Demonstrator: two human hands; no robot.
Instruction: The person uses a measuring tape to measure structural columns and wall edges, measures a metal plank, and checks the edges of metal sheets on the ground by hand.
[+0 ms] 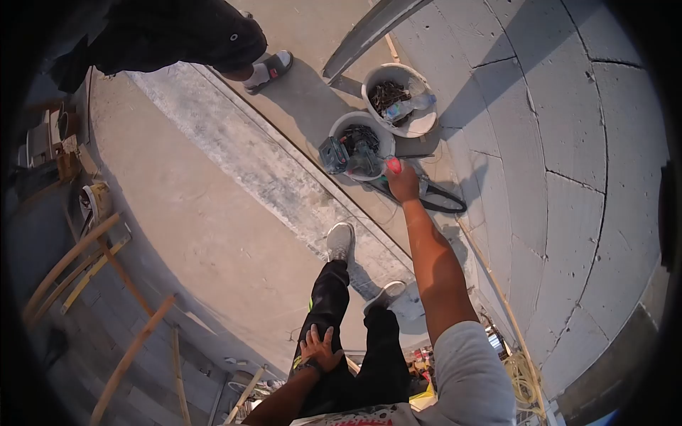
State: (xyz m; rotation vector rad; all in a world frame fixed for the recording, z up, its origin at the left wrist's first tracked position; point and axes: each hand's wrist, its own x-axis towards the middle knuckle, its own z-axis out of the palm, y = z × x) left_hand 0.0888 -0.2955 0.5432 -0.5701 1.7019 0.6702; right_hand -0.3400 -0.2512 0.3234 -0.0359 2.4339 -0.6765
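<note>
My right hand (403, 182) reaches forward, closed around the red-capped end of a clear plastic bottle (366, 163). The bottle lies over the near rim of a white bucket (384, 140) holding dark metal pieces. A dark power tool battery or similar block (332, 155) is at that bucket's left rim. Just behind stands a second white bucket (423, 128) with metal scraps and another clear bottle (410, 106). Down at the bottom centre, my left hand (320, 348) rests on my dark trouser leg with its fingers spread.
A black-handled saw-like tool (444, 201) lies beside the buckets. A block wall (540, 142) rises on the right. Another person's leg and sandalled foot (275, 69) are at the upper left. A metal post (369, 35) leans near the buckets; wooden poles (131, 362) stand lower left.
</note>
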